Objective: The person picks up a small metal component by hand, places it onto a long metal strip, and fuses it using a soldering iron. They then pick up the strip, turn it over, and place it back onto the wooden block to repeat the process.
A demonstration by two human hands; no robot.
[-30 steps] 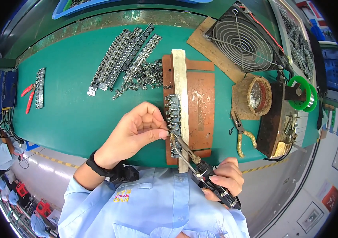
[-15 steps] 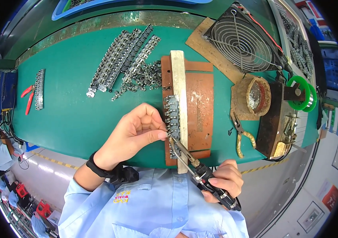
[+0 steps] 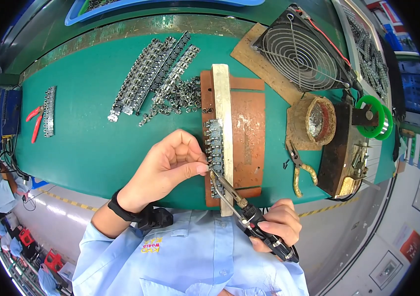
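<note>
In my right hand (image 3: 280, 224) is a black soldering iron (image 3: 254, 217), with a thin guide tube along its side. Its tip meets the lower part of a row of small black components (image 3: 214, 140). That row lies along the left side of a pale straight bar (image 3: 224, 98), which rests on a brown board (image 3: 248, 123). My left hand (image 3: 173, 160) is pinched at the row's left edge, right by the iron's tip. Whatever sits between its thumb and finger is too small to make out.
Beyond my left hand lie loose black parts (image 3: 178, 101) and long component strips (image 3: 146, 74). Red-handled cutters (image 3: 35, 123) lie far left. On the right are yellow-handled pliers (image 3: 296, 167), a round pot (image 3: 301, 118), a fan (image 3: 301, 54) and a green spool (image 3: 388, 121).
</note>
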